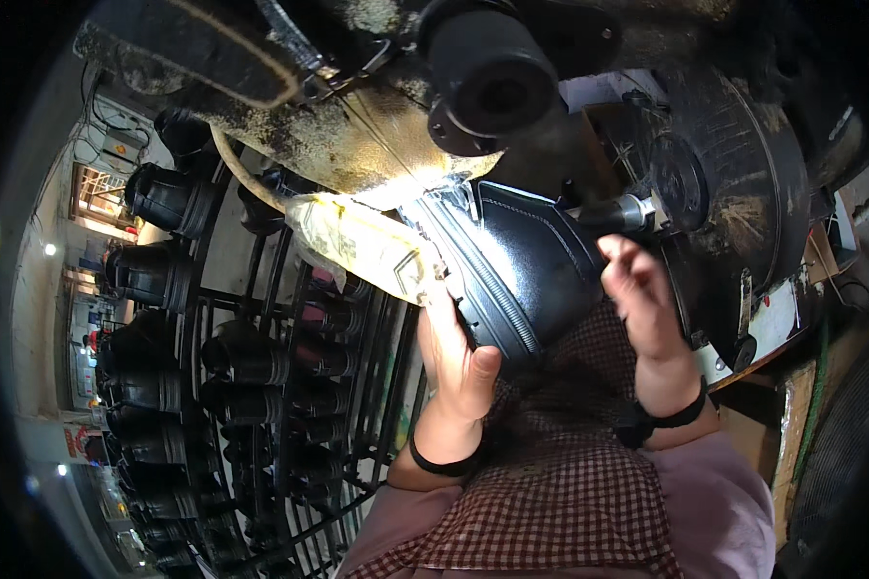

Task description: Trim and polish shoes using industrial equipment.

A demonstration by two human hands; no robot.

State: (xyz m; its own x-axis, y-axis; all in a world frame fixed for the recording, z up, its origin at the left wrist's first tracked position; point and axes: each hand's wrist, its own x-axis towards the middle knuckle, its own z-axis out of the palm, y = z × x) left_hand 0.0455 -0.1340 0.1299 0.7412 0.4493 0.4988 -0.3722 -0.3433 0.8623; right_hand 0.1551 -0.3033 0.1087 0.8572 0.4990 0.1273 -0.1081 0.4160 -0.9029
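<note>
Racks (261, 318) of dark metal bars fill the space to your left, and rows of black boots (164, 280) sit on them, shafts turned toward you, running back toward a lit wall at the far left. Right in front of you stands a heavy, grimy sewing machine (357, 145), its body stained yellow-brown, with a thick black cylinder (488, 72) jutting out near the top and a big dark wheel (734, 164) off to the right. A pale arm of the machine, wrapped in yellowed tape (357, 241), reaches in from the left and ends at the work. Under the machine head you hold a black boot upper (526, 261), bright where the lamp strikes it, with a zip running slantwise down its side and pale stitching along its edge. Your left hand (459, 357) is clamped on the upper's lower left edge, thumb pressed up against the leather and fingers hidden behind it, just beside the end of the taped arm. Your right hand (642, 299) is at the upper's right side, fingers curled and touching its edge; whether it truly grips the leather cannot be told from here. Both wrists wear black bands. Below your hands lies a checked brown and white apron (560, 473) over a pinkish garment. A pale bench edge (772, 328) shows beneath the wheel.
</note>
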